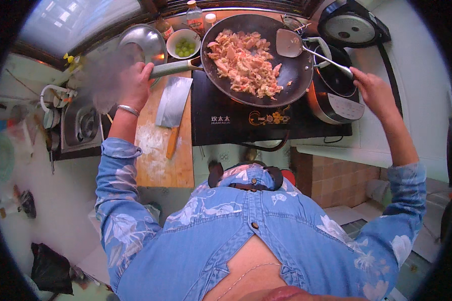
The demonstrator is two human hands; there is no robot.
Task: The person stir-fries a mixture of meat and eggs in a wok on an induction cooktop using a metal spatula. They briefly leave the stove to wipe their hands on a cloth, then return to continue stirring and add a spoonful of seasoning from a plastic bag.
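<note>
My left hand [138, 83] grips the green-grey handle [173, 69] of a large dark wok [293, 90]. Pinkish, partly browned sliced meat [245, 64] lies in the wok, mostly left of its middle. The handle end of a metal spatula [324, 58] is held in my right hand [369, 88]; its broad blade [289, 43] is at the wok's upper right, apart from the main heap of meat. Under the wok is a black stove top [233, 131]. A cleaver [174, 101] with a wooden handle lies on the floured wooden board [165, 173], below my left hand.
A white bowl of green grapes [184, 43], a metal lid [143, 37] and bottles [195, 19] stand behind the wok's handle. To the right are a rice cooker [339, 107] with an open lid [348, 30]. A sink [81, 124] is at the far left.
</note>
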